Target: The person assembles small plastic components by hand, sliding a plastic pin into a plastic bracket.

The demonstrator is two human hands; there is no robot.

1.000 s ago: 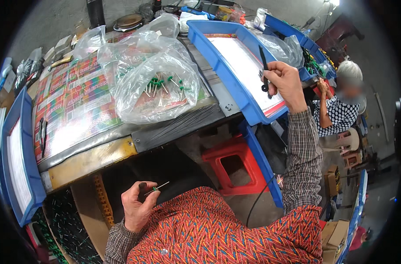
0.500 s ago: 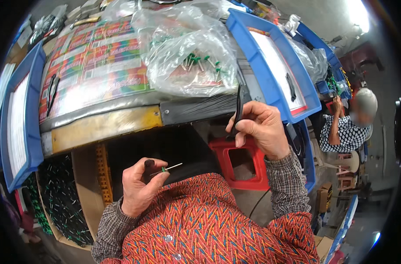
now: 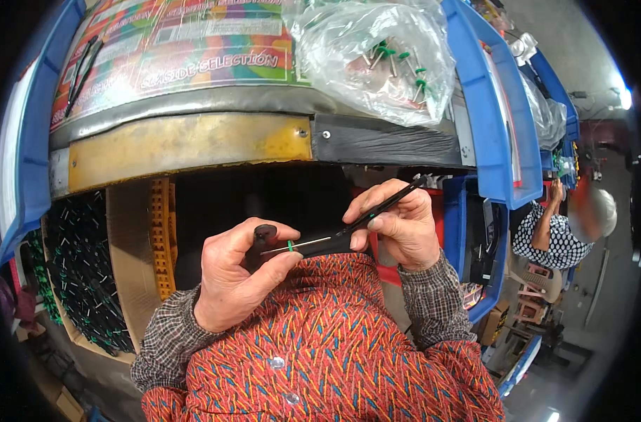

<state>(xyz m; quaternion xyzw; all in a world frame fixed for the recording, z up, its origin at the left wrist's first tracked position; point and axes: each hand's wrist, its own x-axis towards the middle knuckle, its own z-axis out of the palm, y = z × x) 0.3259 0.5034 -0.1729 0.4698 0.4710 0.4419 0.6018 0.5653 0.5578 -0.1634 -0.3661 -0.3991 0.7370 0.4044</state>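
Between the thumb and fingers of my left hand is a thin metal pin with a small green collar. The pin lies nearly level and points toward my right hand. A black piece with a rounded end shows at the left index finger; how it is held cannot be made out. My right hand pinches a long, slim black plastic piece, slanting down to the left. Its lower end is at the pin's tip; whether they touch is unclear.
A clear plastic bag with several green-headed pins lies on the table. Blue trays flank it, and slim black pieces lie at left. Below stands a carton of black pieces. A person sits at far right.
My hands have come closer together, bringing the black piece's lower end to the pin's tip. The right-hand piece has tilted from near upright to a slant. The view has shifted, with the table higher.
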